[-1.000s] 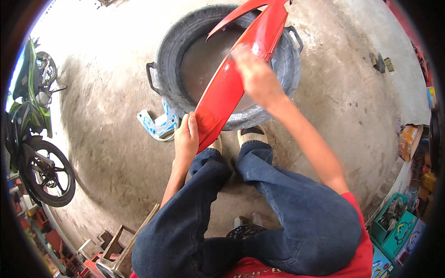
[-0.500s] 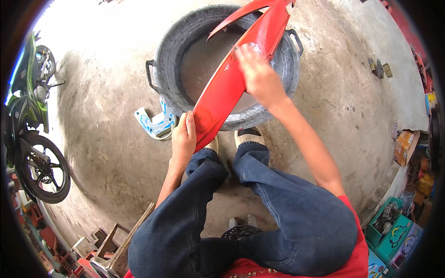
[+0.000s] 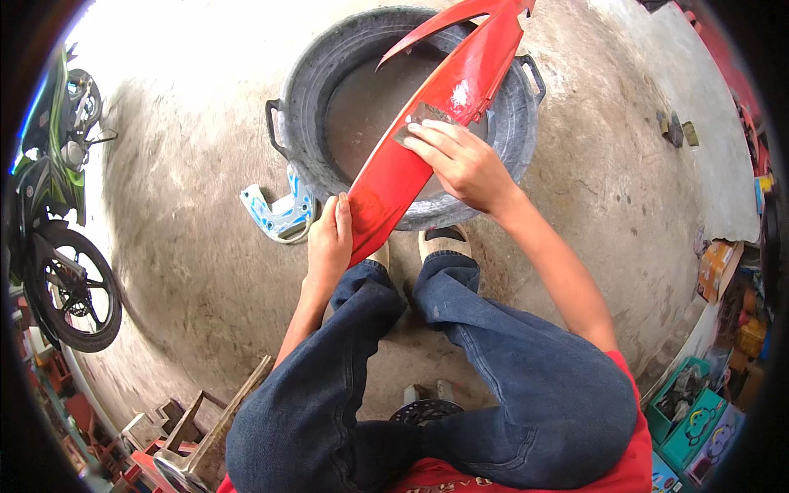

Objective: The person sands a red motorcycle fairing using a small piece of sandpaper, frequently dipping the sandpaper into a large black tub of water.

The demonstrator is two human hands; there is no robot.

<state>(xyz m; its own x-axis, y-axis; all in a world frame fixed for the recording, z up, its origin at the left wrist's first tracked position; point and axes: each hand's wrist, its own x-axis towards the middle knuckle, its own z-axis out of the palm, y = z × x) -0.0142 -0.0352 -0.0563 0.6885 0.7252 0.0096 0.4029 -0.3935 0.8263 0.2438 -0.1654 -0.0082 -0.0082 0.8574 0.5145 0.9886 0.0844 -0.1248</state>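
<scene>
A long, glossy red motorcycle body panel slants over a dark basin, its forked far end pointing up and right. My left hand is closed round the panel's near lower end, the thumb lying along its edge. On the panel's middle, my right hand presses a small dark grey sheet that looks like sandpaper flat against the red surface. Its fingers are close together, covering part of the sheet. Murky greyish water stands in the basin below.
A blue and white plastic part leans by the basin's left side. My shoes flank the near rim. To the left stands a motorcycle. Wooden pieces lie at lower left; green boxes and a carton line the right side.
My right hand has slid down the panel toward its near end, and the grey sheet now shows beneath the fingers. My left hand keeps its hold; the panel has barely shifted.
</scene>
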